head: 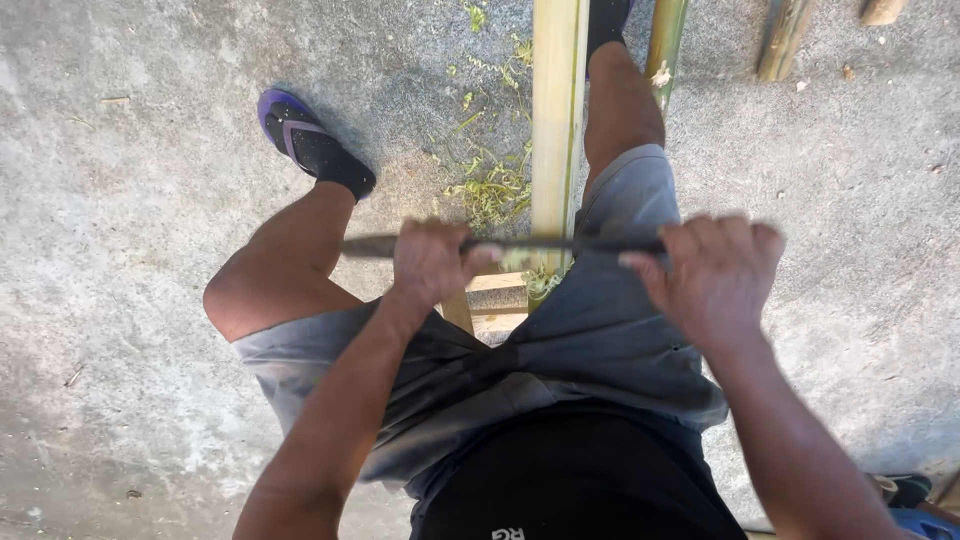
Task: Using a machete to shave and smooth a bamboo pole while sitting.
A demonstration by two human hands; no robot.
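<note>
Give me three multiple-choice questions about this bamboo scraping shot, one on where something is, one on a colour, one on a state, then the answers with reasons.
1. Where do the green shavings lie?
A. On the concrete ground left of the bamboo pole
B. In a bucket
C. On the person's lap

2. What colour is the sandal edge?
A. Red
B. Purple
C. Yellow

3. How is the dark blade held?
A. By one hand only
B. Lying loose on the ground
C. By both hands, crosswise over the pole

Answers:
1 A: the shavings sit on the concrete ground beside the bamboo pole.
2 B: a purple rim shows around the black sandal.
3 C: the left hand and the right hand each grip one end, and the blade crosses the pole.
</note>
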